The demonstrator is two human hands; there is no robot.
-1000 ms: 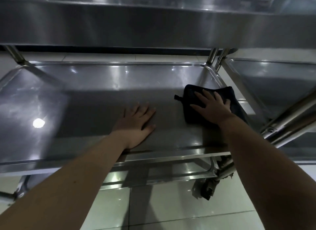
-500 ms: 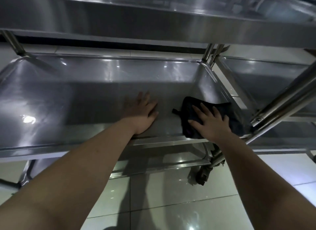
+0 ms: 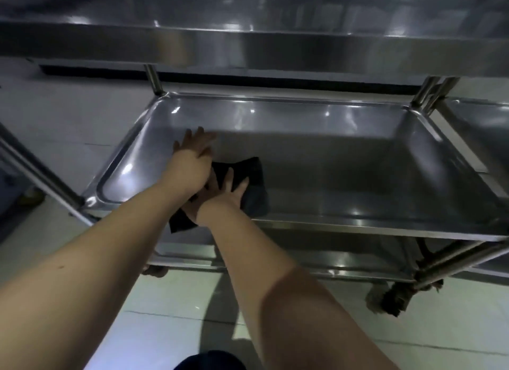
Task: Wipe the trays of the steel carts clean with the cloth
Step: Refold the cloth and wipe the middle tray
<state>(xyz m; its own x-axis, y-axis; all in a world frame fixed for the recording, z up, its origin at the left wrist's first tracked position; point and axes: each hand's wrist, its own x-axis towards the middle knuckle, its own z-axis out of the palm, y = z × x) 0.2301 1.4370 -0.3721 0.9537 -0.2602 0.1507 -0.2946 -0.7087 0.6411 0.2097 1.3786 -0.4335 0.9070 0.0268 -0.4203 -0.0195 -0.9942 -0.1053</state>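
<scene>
A dark cloth [image 3: 252,174] lies on the middle steel tray [image 3: 358,177] of the cart, left of centre near the front rim. My right hand [image 3: 220,192] presses flat on the cloth with fingers spread. My left hand [image 3: 192,155] crosses just above and left of it, fingers straight and blurred, resting on the tray floor at the cloth's far left edge. Part of the cloth hangs over the tray's front rim [image 3: 358,226] below my wrists.
The cart's top tray [image 3: 275,47] overhangs close above. A lower tray [image 3: 344,262] and a caster wheel [image 3: 391,301] sit below. A second cart's tray [image 3: 482,127] adjoins on the right. Upright steel posts [image 3: 153,79] stand at the corners. Tiled floor [image 3: 179,301] lies beneath.
My right hand has slid the cloth from the tray's right side to its left part. My left hand moved farther in and now crosses next to my right. The view shifted right.
</scene>
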